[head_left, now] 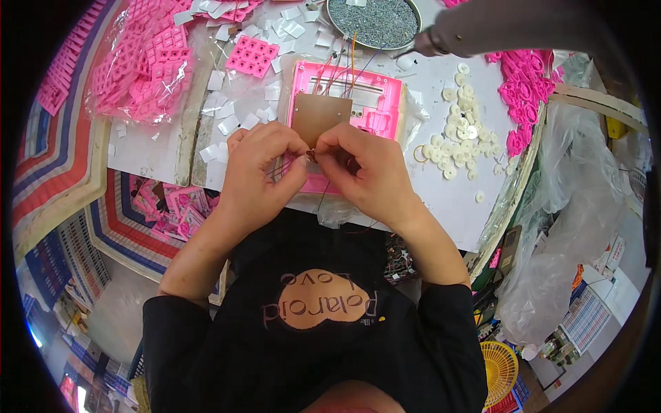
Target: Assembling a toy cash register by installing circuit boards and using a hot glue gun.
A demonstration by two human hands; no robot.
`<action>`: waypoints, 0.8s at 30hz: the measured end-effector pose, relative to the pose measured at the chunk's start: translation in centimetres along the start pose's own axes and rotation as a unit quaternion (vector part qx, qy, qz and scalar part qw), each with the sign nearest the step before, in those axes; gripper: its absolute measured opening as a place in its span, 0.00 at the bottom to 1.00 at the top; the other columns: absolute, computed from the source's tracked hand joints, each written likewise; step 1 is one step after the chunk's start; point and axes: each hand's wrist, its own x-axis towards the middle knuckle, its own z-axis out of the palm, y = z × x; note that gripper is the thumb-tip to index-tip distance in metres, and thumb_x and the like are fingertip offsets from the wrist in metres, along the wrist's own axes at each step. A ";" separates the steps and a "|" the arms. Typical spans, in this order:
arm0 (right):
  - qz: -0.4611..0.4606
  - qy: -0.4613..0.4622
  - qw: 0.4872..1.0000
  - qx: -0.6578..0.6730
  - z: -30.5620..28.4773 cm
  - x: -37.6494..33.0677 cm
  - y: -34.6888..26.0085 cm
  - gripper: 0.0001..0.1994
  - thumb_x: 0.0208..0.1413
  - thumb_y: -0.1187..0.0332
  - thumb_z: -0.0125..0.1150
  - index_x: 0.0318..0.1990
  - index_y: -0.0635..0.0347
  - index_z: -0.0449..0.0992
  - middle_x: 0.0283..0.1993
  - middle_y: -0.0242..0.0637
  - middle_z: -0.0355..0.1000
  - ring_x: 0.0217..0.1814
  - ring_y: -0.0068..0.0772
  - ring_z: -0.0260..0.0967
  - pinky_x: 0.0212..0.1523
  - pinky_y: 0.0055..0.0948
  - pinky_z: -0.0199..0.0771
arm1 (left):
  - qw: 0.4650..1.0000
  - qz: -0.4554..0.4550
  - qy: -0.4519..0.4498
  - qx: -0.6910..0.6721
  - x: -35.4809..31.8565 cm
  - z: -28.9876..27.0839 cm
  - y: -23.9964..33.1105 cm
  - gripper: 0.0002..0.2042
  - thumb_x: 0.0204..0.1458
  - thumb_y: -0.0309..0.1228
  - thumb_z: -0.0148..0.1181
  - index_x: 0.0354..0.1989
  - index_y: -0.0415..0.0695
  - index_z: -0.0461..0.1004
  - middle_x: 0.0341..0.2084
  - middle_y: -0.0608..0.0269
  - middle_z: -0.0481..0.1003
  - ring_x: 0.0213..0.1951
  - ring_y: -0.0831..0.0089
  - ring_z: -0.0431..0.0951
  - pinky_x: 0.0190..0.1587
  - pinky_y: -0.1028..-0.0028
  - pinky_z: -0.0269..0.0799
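Note:
My left hand (265,162) and my right hand (368,172) meet over the near part of a pink plastic housing (394,103). Both are closed in a pinch, fingertips almost touching, on a tiny brownish part (311,155) with thin wires; its exact kind is too small to make out. A brown circuit board (322,113) lies in the housing just beyond my fingertips. Several coloured wires (354,58) rise from behind the board. Thin reddish wires (279,167) pass by my left fingers, and a dark wire hangs below my right hand.
A round tray of small screws (375,24) stands at the back, beside a grey power screwdriver (475,31). White discs (458,131) and pink parts (520,89) lie right. Left are bagged pink keypads (148,69), a loose keypad (253,56) and white paper pieces (229,124).

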 end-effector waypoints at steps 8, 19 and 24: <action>-0.105 0.044 0.993 -0.043 0.6 -0.6 1.2 0.08 0.49 0.79 0.63 0.37 0.58 0.77 0.36 0.39 0.76 0.36 0.45 0.76 0.35 0.38 0.76 | 0.999 0.015 -0.025 0.015 0.1 -0.5 0.5 0.07 0.46 0.24 0.62 0.34 0.44 0.74 0.31 0.65 0.75 0.37 0.67 0.76 0.47 0.68 0.60; -0.113 0.045 0.992 -0.037 0.5 -0.7 0.8 0.09 0.48 0.78 0.66 0.38 0.60 0.79 0.38 0.41 0.77 0.38 0.44 0.77 0.38 0.36 0.78 | 1.000 -0.017 -0.022 0.007 -0.2 -0.1 0.3 0.05 0.46 0.27 0.64 0.32 0.47 0.75 0.31 0.69 0.75 0.39 0.70 0.75 0.48 0.66 0.54; -0.124 0.051 0.990 -0.036 0.6 -0.8 0.6 0.10 0.47 0.79 0.66 0.39 0.60 0.79 0.40 0.41 0.77 0.39 0.44 0.77 0.39 0.36 0.78 | 1.000 0.005 -0.015 0.003 -0.2 -0.2 0.6 0.06 0.47 0.27 0.64 0.33 0.45 0.75 0.31 0.67 0.75 0.39 0.68 0.75 0.48 0.66 0.56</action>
